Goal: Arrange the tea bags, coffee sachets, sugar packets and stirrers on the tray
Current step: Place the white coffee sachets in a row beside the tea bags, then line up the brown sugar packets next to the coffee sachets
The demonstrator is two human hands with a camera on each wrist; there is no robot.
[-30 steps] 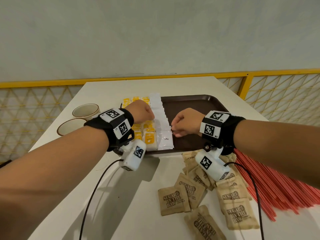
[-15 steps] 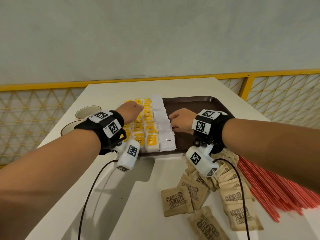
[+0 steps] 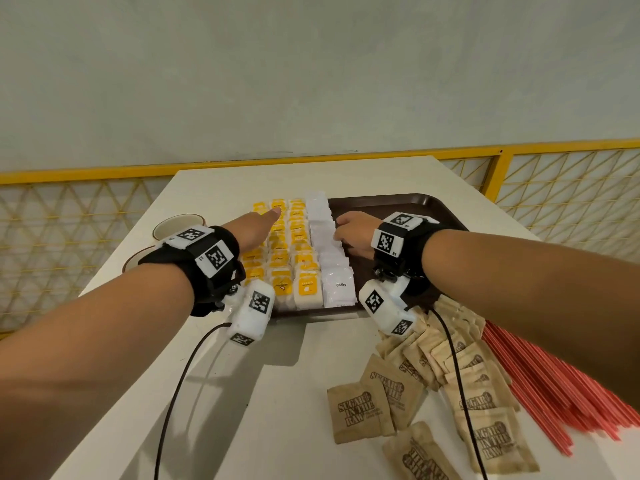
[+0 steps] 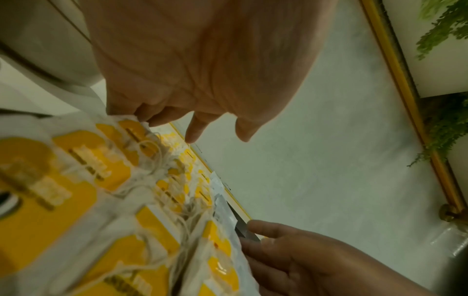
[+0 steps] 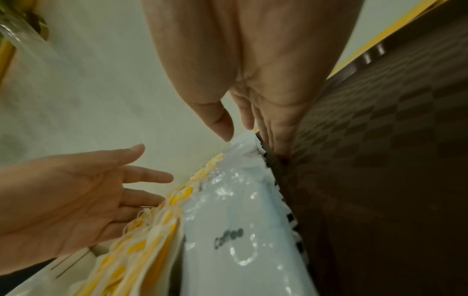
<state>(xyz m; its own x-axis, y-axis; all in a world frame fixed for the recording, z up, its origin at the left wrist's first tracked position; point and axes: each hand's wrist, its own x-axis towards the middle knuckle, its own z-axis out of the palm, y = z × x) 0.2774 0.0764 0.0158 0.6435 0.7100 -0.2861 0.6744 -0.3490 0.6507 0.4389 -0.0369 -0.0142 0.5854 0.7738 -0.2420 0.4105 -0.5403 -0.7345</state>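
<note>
My left hand (image 3: 254, 227) is flat, fingers straight, over the yellow-tagged tea bags (image 3: 278, 258) in the left part of the brown tray (image 3: 398, 206), centre of the head view; grip wide, holding nothing. In the left wrist view the fingertips (image 4: 193, 136) point past the far row, some touching a bag's edge. My right hand (image 3: 353, 232) rests against the right edge of the white coffee sachets (image 3: 329, 247), just right of the tea bags; fingers straight along the stack in the right wrist view, thumb (image 5: 220, 122) on top, grip loose, nothing pinched. Front sachet reads "Coffee". Tea bag tags have dark print, too blurred to read. Brown sugar packets (image 3: 433, 393) lie loose on the white counter (image 3: 225, 393), lower right, printed "SUGAR IN THE RAW". Red stirrers (image 3: 554, 386) piled at far right, off the tray. Two cups (image 3: 173, 226) sit left of the tray, behind my left wrist.
</note>
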